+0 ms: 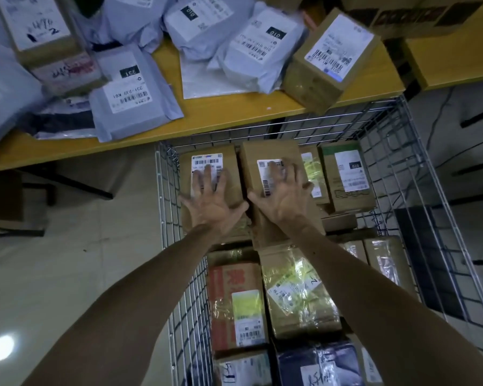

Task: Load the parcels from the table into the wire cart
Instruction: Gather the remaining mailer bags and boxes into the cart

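At the wire cart's [168,196] near end lie a dark blue plastic bag [318,363], a red-printed carton [234,302] and a tape-wrapped cardboard box [299,296], packed side by side.

Beyond them, against the cart's far edge, two plain brown cardboard boxes sit touching each other. The left box [232,174] is in the far left corner and the right box [251,162] is just beside it. Each runs lengthwise from near to far, with a white barcode label on its upward face.

The left hand [212,201] is spread palm-down over the left box, fingers straight and fanned wide across the label. The right hand [283,196] is spread the same way over the right box. Neither grips anything, and I cannot tell whether they press down or only skim the tops.

Past the cart, the yellow wooden table [234,118] carries crumpled grey poly mailers [134,87]. A tilted cardboard box [329,59] overhangs its near edge.
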